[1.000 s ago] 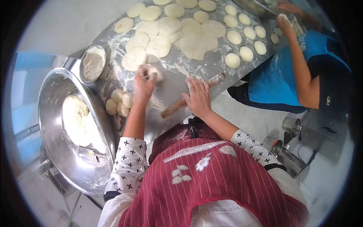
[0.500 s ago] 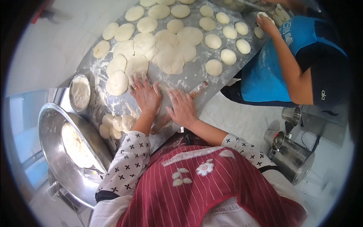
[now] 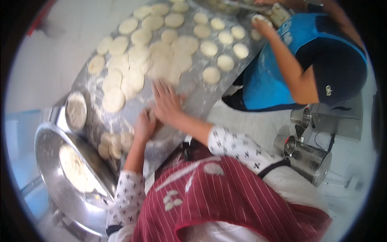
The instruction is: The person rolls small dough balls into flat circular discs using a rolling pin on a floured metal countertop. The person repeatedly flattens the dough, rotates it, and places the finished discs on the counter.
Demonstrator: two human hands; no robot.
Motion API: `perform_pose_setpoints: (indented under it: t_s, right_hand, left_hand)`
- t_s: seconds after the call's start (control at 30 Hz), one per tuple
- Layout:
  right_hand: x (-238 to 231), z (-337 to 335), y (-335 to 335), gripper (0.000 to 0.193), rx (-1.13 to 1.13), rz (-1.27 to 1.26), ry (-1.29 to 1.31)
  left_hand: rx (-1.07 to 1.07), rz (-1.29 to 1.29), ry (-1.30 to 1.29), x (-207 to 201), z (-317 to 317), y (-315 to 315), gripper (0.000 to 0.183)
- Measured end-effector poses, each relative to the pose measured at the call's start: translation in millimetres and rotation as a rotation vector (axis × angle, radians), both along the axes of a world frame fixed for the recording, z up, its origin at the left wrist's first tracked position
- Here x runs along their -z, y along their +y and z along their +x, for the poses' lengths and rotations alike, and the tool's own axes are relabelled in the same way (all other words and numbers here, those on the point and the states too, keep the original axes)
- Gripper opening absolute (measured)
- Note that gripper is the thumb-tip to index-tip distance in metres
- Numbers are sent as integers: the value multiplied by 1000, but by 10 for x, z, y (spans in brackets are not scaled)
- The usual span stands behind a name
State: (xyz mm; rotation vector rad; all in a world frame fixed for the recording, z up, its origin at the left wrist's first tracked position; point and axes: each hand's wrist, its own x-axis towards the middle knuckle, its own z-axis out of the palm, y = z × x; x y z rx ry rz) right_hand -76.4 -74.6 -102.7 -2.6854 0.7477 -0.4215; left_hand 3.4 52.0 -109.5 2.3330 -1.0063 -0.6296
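Note:
My right hand [image 3: 167, 104] lies with its fingers stretched forward over the middle of the floured table, palm down. What looks like a rolling pin's brown end [image 3: 182, 98] shows beside it, mostly covered and blurred. Close by on its left, my left hand [image 3: 144, 126] is closed with fingers curled; a pale bit shows at its fingertips, too smeared to name. Flattened dough rounds [image 3: 113, 100] lie beyond both hands, several overlapping in one sheet [image 3: 163, 64]. A cluster of small dough pieces [image 3: 109, 144] sits left of my left hand.
A large steel basin [image 3: 48, 161] holding pale dough or flour stands at the left, near a flour bowl [image 3: 76, 111]. Thicker dough rounds [image 3: 211, 75] lie at the right. A co-worker in a blue apron [image 3: 266, 86] handles dough at the far right edge. Steel pots [image 3: 310, 159] stand beyond.
My left hand has drawn back from the flat rounds and curled closed. My right hand has moved left and forward, fingers stretched. The view has shifted, and the rolling pin is mostly hidden now.

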Motion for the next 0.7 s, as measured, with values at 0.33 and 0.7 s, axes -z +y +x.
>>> perform_pose_setpoints:
  t_s: [0.33,0.7]
  right_hand:
    - [-115,-1021,338,70,-39,37,128]
    - [91,205,-264,73,124,-87,-81]
  left_hand:
    - [14,-168,71,-30,330,-389,34]
    - [172,198,37,-236,139,-481,22]
